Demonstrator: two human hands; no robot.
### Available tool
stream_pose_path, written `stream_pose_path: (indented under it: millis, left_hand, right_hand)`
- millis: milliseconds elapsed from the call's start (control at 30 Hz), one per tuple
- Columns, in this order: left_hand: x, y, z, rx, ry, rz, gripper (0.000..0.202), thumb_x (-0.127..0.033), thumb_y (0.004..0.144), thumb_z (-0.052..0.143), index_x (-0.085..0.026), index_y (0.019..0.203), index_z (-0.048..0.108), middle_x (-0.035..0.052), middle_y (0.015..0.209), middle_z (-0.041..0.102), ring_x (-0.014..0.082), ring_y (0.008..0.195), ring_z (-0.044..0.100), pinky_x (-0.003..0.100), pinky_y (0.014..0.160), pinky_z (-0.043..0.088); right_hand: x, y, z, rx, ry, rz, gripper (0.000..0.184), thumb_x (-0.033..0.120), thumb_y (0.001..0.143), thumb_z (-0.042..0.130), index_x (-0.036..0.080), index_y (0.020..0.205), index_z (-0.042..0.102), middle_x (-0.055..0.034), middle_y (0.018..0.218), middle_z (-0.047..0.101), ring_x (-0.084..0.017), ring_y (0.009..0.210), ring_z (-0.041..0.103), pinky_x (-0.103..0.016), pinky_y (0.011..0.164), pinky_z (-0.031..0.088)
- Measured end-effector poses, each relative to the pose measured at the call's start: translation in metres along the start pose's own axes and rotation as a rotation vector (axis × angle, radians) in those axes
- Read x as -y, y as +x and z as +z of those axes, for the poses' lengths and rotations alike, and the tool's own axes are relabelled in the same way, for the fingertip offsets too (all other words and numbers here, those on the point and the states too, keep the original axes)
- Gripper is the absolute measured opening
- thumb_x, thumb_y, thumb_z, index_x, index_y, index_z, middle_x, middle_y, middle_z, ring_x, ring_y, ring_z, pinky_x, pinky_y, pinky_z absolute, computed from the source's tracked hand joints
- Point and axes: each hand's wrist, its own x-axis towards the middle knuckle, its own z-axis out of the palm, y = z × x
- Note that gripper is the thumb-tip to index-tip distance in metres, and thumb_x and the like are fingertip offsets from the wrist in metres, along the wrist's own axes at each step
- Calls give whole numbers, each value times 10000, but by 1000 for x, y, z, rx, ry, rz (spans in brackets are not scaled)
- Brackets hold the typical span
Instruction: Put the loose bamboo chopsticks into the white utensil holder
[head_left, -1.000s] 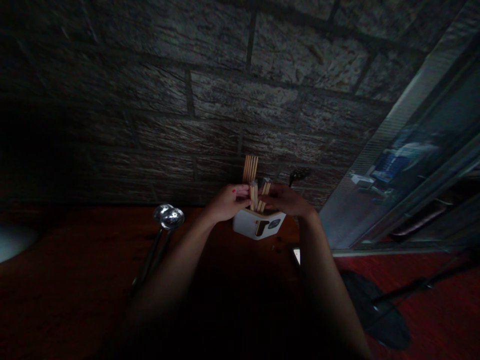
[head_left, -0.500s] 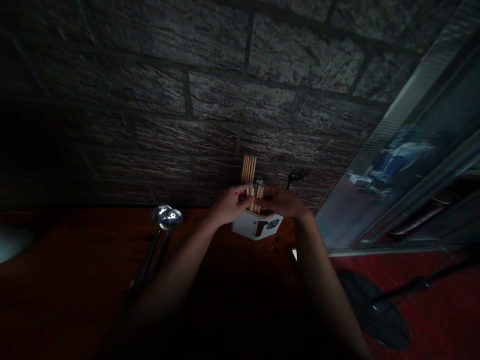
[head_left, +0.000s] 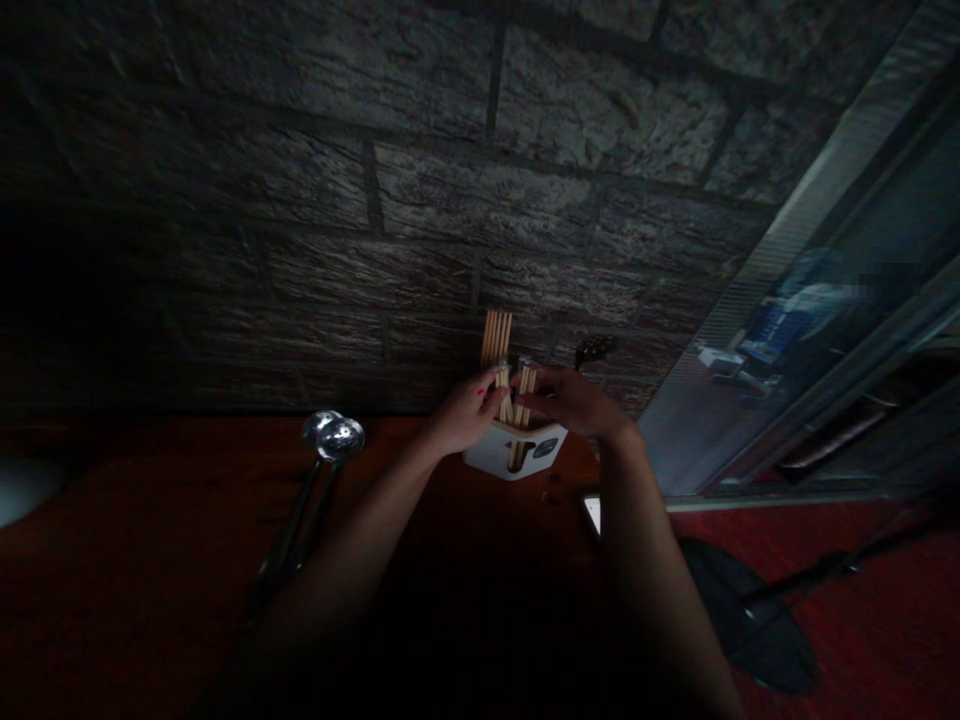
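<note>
A white utensil holder (head_left: 491,457) with a dark oval label and a cut-out in its front stands on the table near the wall. My left hand (head_left: 466,412) is closed on a few pale wooden chopsticks (head_left: 503,382) whose lower ends reach into the holder. Beside it, my right hand (head_left: 576,402) pinches another small bunch of chopsticks (head_left: 528,380), also standing in the holder. Taller chopsticks (head_left: 496,335) rise behind my left hand, against the wall. Shiny tips at the top of the held bunches are too small to make out. My fingers partly hide the holder's opening.
Two metal ladles (head_left: 341,439) lie on the brown table (head_left: 165,500) to the left, the front one perforated. A dark slotted spoon (head_left: 595,348) leans behind my right hand. A phone-like bright object (head_left: 593,512) lies by my right forearm. A stone wall (head_left: 427,190) stands behind.
My hands have drawn slightly apart, and the right one has shifted a little to the right with its chopsticks. More of the bright object by my right forearm shows.
</note>
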Motion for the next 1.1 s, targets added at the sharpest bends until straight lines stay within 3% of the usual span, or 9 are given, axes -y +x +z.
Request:
stream_pose_path:
  millis: [133,267,433,633,767,933,1100]
  left_hand:
    - [-2,1,2,24,28,62,383,-232,947,427,-126,1299,535,148,1307,599,256,1189,563,400,1029,432]
    - [-1,0,3,-5,7,67,385,-255,950,438,-154,1311,527,139,1334,581,244,1097,612,380,955,488]
    - [1,0,5,-38,-11,37,361,-263,954,436,-145,1281,535,128,1163,678,235,1045,635,346,866,523]
    - [-8,0,3,-62,-21,31,407,-285,967,415,-141,1343,477,156,1283,613,219,1013,646,342,871,517]
    - [-12,0,4,-46,-29,40,399,-280,969,404,-160,1339,493,138,1272,622,208,1006,644,325,880,509]
    - [-1,1,4,8,-18,18,377,-272,944,442,-156,1286,548,130,1231,643,226,1016,641,326,847,521]
    - [5,1,-5,113,-108,-109,337,-300,934,462,-133,1193,598,117,1127,685,189,831,675,302,731,538]
  right_hand:
    - [2,-3,-3,-15,-47,-6,328,331,818,580,150,1078,666,-19,758,655,-110,621,520,-225,573,388]
    - [0,-3,-4,-40,-72,-8,316,341,815,575,158,1053,672,-31,789,662,-112,623,528,-236,578,396]
    - [-5,0,-1,-49,-55,38,338,328,792,599,160,1081,650,-28,772,666,-112,613,536,-229,562,393]
    - [3,-3,-5,-75,-213,11,322,300,819,566,175,1100,660,-22,734,657,-116,603,528,-238,573,385]
    - [9,-6,-6,-101,-185,2,371,312,827,568,178,1164,647,-30,771,676,-118,614,542,-237,570,391]
    - [3,-2,1,-53,-63,41,433,368,818,590,153,1191,631,-38,736,672,-127,607,566,-235,540,401]
    - [-4,2,4,-7,27,40,460,379,772,641,157,1175,630,-40,811,700,-132,655,601,-228,563,433]
